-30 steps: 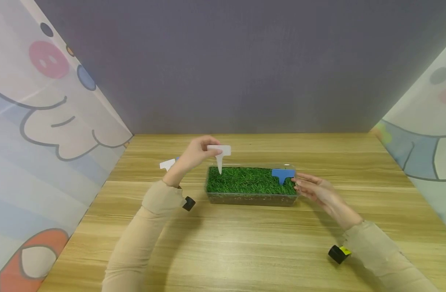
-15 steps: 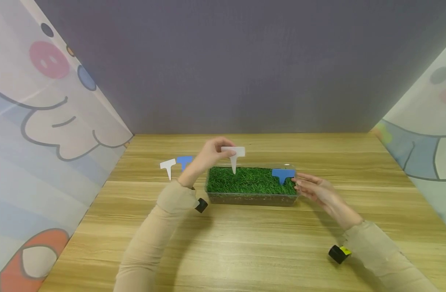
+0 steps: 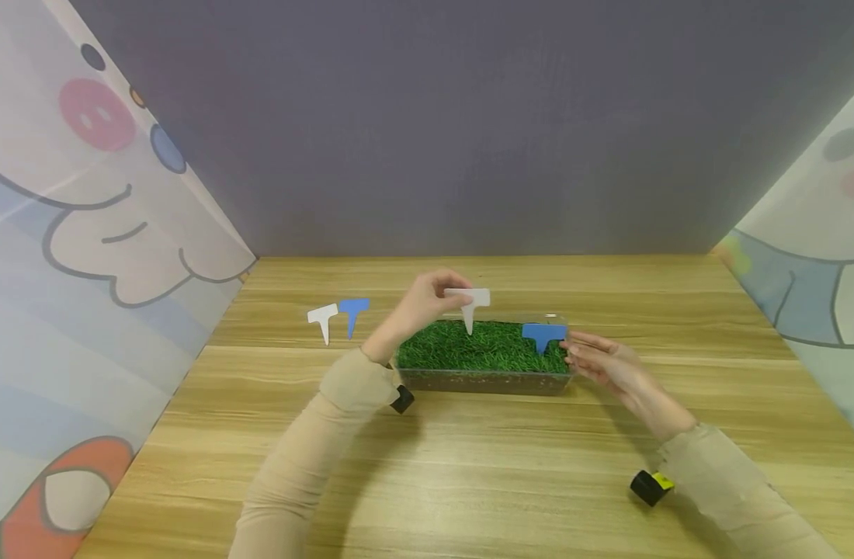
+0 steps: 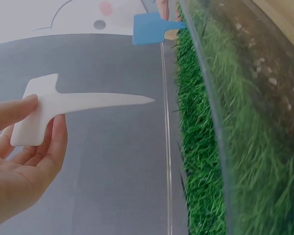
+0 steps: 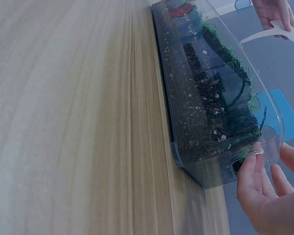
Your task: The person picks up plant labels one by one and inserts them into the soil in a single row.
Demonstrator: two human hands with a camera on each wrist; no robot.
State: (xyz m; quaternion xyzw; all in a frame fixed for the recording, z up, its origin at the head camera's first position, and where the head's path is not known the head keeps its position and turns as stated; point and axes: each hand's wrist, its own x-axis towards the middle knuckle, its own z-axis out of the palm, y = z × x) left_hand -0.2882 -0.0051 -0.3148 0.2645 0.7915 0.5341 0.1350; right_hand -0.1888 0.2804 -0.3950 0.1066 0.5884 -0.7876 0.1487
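Observation:
Between thumb and fingers, my left hand (image 3: 427, 304) pinches the head of a white T-shaped plant label (image 4: 41, 107). In the head view its tip points down over the middle of the grass. The artificial-looking grass (image 3: 462, 349) fills a long clear planter box (image 3: 483, 380), with brown, speckled soil seen through the wall. A blue plant label (image 3: 544, 334) stands upright in the grass near the right end. My right hand (image 3: 612, 371) holds that end of the box, fingertips and thumb at its rim (image 5: 279, 120).
Another white plant label (image 3: 323, 314) and a blue one (image 3: 353, 308) lie on the wooden table (image 3: 497, 466), left of the box. A grey panel (image 3: 469, 132) rises behind the table. Cartoon-printed sheets (image 3: 98, 256) flank both sides.
My left hand has carried the white plant label rightward along the grass and slightly lower, uncovering the blue label on the table. The right hand stays at the box's end.

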